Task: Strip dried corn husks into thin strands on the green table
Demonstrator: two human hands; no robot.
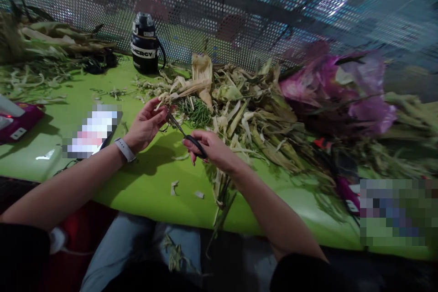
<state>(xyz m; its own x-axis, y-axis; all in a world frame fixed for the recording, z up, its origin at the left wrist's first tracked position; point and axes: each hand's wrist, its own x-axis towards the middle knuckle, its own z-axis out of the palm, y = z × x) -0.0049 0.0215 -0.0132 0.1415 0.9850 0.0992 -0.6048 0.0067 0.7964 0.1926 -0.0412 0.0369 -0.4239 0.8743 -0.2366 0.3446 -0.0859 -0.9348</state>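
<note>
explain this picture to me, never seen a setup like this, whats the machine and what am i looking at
There is no machine here: a person works with two bare hands. The single picture comes from a camera worn on the head, looking forward and down, so the forearms reach in from the bottom.

The left hand, with a pale band on its wrist, pinches a pale, dry husk piece. The right hand holds black-handled scissors, the blades pointing toward the left hand.

On the bright green table lie heaps of leafy husks, with a dark bottle standing behind and pink plastic at the right. The blocky patches are blurred areas, so their details cannot be read.
</note>
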